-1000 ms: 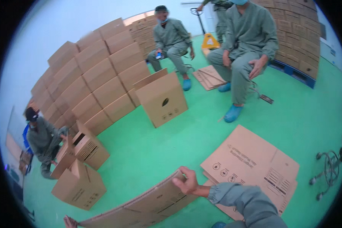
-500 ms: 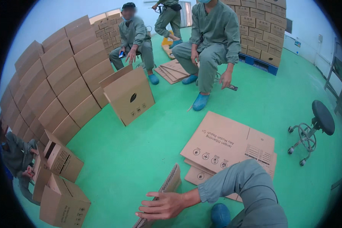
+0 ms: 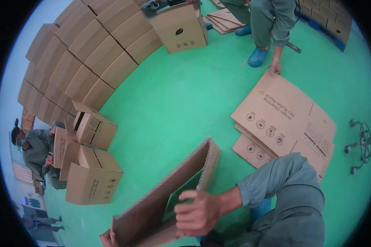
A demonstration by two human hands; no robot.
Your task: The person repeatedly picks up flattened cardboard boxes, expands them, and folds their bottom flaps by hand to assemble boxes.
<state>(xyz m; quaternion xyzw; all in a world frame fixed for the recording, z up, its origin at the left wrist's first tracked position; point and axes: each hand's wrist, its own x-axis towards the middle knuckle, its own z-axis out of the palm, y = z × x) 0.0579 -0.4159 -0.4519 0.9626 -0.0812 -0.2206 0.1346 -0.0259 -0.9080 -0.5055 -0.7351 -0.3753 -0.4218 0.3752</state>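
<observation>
A brown cardboard box [image 3: 152,197], partly unfolded into a narrow open sleeve, stands in front of me with its corrugated edges upward. My right hand [image 3: 198,212] has its fingers curled over the near wall's upper edge. At the box's left corner, my left hand [image 3: 107,238] grips the cardboard; only its fingers show at the lower edge of the view. Green floor shows through the box's opening. To the right of the box lies a stack of flattened boxes [image 3: 282,113], and a co-worker's hand [image 3: 275,66] touches its far corner.
Stacked closed boxes [image 3: 90,49] form a wall at the far left. Two open boxes [image 3: 95,177] stand at the left beside a seated person [image 3: 39,148]. Another upright box [image 3: 180,31] is at the back. A wheeled stool [image 3: 360,144] stands at the right.
The box in my hands has spread from nearly flat to a narrow opening. My left hand has come into view. A co-worker's hand has reached the flattened stack. The view has tilted down and turned.
</observation>
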